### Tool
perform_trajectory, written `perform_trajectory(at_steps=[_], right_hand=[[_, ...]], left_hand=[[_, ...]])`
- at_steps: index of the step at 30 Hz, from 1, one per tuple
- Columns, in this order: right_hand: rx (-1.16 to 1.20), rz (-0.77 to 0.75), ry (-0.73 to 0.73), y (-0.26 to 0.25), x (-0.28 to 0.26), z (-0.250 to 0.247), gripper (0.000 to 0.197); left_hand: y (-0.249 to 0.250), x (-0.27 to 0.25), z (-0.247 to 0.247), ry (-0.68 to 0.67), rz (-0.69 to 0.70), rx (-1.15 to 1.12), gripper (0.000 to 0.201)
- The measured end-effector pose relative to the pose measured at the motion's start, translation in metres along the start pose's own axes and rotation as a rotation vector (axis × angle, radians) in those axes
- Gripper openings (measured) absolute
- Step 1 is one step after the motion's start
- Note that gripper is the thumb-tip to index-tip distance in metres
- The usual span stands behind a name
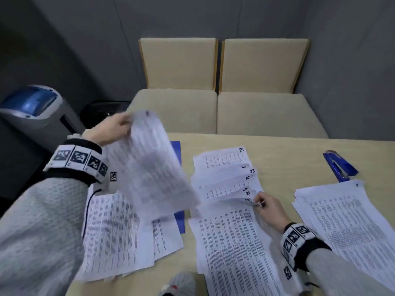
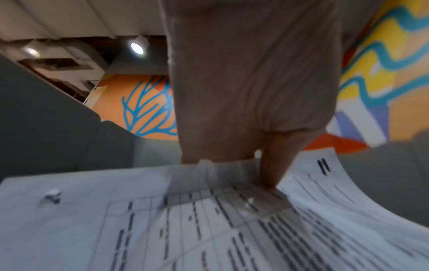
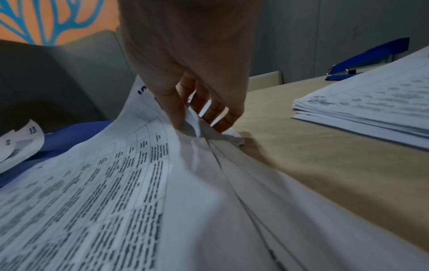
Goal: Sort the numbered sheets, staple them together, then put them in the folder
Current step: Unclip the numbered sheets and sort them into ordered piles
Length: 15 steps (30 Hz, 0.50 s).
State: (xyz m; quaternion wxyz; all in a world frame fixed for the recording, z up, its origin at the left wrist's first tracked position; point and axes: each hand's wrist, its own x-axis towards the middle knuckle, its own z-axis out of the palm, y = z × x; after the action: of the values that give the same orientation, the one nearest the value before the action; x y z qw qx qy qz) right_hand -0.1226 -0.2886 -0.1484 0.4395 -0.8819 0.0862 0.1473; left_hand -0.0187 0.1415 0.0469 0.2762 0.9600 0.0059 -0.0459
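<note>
— Both hands have a grip on paper. From the head view, the left hand point(image 1: 111, 129) is raised above the tabletop point(image 1: 288, 150), fingers curled on the top edge of a lifted sheet point(image 1: 154, 165) that hangs down blurred over the blue folder point(image 1: 178, 148).

— And the right?

— The right hand point(image 1: 270, 207) pinches the corner of a sheet in the middle fanned pile point(image 1: 226, 180), where numbers such as 24 and 23 show at the corners. Another pile point(image 1: 115, 231) lies at the left, partly over the folder, and a third pile point(image 1: 346, 218) at the right, just in front of the blue stapler point(image 1: 339, 167). Two beige seats point(image 1: 224, 112) stand beyond the tabletop.

— What does the left wrist camera show?

— The left hand's thumb point(image 2: 276, 165) presses down on the lifted sheet's top edge, the other fingers behind it. A handwritten number sits near the corner; it is smeared, perhaps 11. A painted orange wall point(image 2: 120, 99) is behind.

— The right wrist camera?

— Thumb and fingers point(image 3: 174, 110) are closed on a crumpled paper corner, lifting it slightly off the middle pile. The stapler lies far right, beyond the right-hand pile, and the folder shows at the left under curled sheets marked 13.
</note>
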Motion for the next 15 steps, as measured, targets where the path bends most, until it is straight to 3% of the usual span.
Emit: perform_trajectory(at_steps=[2,4,5,9,12,15], right_hand=[[-0.001,-0.001,-0.009,0.001,0.002,0.0,0.015],[-0.028,-0.016,-0.014,0.003,0.005,0.002,0.016],[-0.044,-0.019,-0.016,0.004,0.005,0.002,0.017],[-0.043,-0.027,-0.012,0.006,0.006,0.003,0.021],[-0.022,-0.02,0.0,0.007,0.007,0.004,0.022],[-0.002,0.028,0.015,0.007,0.008,0.006,0.023]], left_hand=[[-0.027,-0.006,0.022,-0.21,-0.144,0.162,0.01],[-0.055,-0.012,0.056,-0.38,-0.272,0.304,0.027],[-0.063,-0.019,0.073,-0.414,-0.313,0.381,0.022],[-0.098,-0.039,0.132,-0.353,-0.344,0.553,0.02],[-0.105,-0.043,0.155,-0.218,-0.428,0.666,0.023],[-0.071,-0.034,0.175,0.0,-0.306,0.623,0.033]])
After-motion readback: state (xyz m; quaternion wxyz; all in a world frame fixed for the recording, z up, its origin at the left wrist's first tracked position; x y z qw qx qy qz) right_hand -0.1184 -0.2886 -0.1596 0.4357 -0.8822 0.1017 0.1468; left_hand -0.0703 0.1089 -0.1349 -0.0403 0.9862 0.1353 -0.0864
